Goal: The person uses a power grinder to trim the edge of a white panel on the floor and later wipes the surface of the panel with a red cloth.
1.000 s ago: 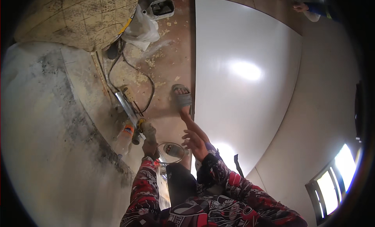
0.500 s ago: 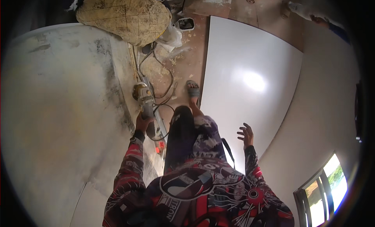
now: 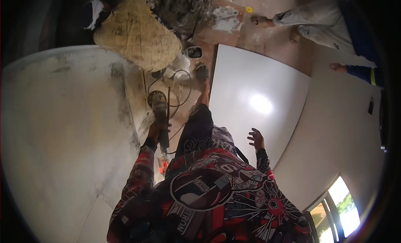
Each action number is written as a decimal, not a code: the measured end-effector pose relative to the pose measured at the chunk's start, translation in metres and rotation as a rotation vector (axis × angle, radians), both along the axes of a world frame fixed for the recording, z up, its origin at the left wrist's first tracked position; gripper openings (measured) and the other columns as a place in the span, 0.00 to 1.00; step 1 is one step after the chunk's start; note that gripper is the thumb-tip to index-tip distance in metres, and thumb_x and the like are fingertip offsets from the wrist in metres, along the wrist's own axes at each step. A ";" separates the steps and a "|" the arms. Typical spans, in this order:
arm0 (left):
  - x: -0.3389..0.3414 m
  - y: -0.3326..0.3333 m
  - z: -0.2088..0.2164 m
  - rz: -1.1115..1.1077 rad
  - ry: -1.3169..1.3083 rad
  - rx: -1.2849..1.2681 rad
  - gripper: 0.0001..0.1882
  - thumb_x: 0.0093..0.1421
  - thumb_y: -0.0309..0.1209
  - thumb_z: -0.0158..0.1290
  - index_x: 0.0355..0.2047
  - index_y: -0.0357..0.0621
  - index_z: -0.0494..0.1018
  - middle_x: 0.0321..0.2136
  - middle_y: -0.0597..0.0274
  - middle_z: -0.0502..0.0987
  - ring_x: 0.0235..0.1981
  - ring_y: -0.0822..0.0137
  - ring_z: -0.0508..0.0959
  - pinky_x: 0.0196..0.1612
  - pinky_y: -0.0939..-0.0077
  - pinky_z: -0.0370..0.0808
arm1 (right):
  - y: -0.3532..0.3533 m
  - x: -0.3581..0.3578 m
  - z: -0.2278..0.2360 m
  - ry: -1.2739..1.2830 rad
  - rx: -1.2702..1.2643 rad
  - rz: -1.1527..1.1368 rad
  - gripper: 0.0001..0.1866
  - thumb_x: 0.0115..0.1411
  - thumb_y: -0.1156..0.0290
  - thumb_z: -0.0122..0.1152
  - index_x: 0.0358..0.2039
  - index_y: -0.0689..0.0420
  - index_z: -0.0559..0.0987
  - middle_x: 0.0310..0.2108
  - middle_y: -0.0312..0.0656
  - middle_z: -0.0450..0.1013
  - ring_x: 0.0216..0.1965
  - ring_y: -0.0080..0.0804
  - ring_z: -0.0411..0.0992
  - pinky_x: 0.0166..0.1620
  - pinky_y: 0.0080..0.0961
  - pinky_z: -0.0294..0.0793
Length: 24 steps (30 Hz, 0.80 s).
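Note:
My left hand (image 3: 155,131) is wrapped round the body of an angle grinder (image 3: 159,111), whose round disc end points away from me. A dark power cord (image 3: 190,86) loops from beside it over the floor. My right hand (image 3: 256,139) hangs with fingers apart and holds nothing. It is nearest to a large glossy white panel (image 3: 246,73) on my right. Below the grinder, a small red part (image 3: 163,165) shows beside my left sleeve; what it belongs to is mostly hidden.
A smudged pale wall or board (image 3: 67,113) fills the left side. Ahead are a stained yellowish sack (image 3: 138,34), a white plastic bag (image 3: 177,67) and a small white-rimmed container (image 3: 193,52). Another person in light trousers (image 3: 321,21) stands at the far right. A window (image 3: 338,209) is at lower right.
My foot has stepped forward beside the plastic bag. The grinder has moved along in my left hand. More of the other person is now in view at the far right.

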State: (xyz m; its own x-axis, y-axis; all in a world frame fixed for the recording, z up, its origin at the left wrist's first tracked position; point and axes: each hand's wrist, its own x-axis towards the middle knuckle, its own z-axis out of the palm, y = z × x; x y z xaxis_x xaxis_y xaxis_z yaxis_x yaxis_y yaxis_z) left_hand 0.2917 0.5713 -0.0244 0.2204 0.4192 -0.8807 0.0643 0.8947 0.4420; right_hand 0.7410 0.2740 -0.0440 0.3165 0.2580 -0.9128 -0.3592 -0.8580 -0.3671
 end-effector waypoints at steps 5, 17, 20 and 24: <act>0.056 0.033 0.008 -0.097 0.109 0.064 0.26 0.47 0.28 0.60 0.47 0.35 0.69 0.32 0.54 0.79 0.30 0.61 0.82 0.30 0.70 0.81 | 0.063 0.092 0.019 -0.051 -0.053 0.208 0.29 0.61 0.47 0.53 0.60 0.44 0.68 0.50 0.40 0.73 0.46 0.39 0.74 0.42 0.42 0.73; 0.103 0.080 -0.015 0.132 0.389 0.034 0.21 0.45 0.39 0.63 0.38 0.41 0.76 0.27 0.59 0.79 0.25 0.64 0.79 0.29 0.67 0.77 | 0.272 0.282 0.076 -0.502 0.326 0.323 0.17 0.64 0.65 0.55 0.52 0.54 0.77 0.38 0.42 0.78 0.37 0.26 0.74 0.44 0.26 0.74; 0.136 0.073 0.007 0.348 0.455 0.078 0.21 0.44 0.36 0.63 0.38 0.41 0.76 0.27 0.60 0.78 0.25 0.65 0.78 0.30 0.67 0.76 | 0.321 0.357 0.053 -0.360 0.374 0.398 0.24 0.62 0.53 0.55 0.57 0.48 0.71 0.46 0.36 0.76 0.43 0.31 0.76 0.33 0.25 0.71; 0.190 0.046 0.000 0.574 0.648 0.223 0.26 0.42 0.36 0.64 0.41 0.35 0.75 0.30 0.60 0.79 0.27 0.63 0.79 0.33 0.65 0.76 | 0.426 0.447 0.016 -0.233 0.383 0.593 0.22 0.65 0.55 0.52 0.57 0.47 0.70 0.46 0.36 0.75 0.41 0.34 0.77 0.33 0.28 0.74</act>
State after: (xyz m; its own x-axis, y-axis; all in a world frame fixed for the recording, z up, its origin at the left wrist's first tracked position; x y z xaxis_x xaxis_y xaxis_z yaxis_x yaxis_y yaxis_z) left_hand 0.4821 0.6170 -0.0239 -0.5891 0.4878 -0.6443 -0.0694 0.7638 0.6417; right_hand 1.1879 0.7004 -0.0275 0.1992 0.7327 -0.6508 0.2481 -0.6801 -0.6898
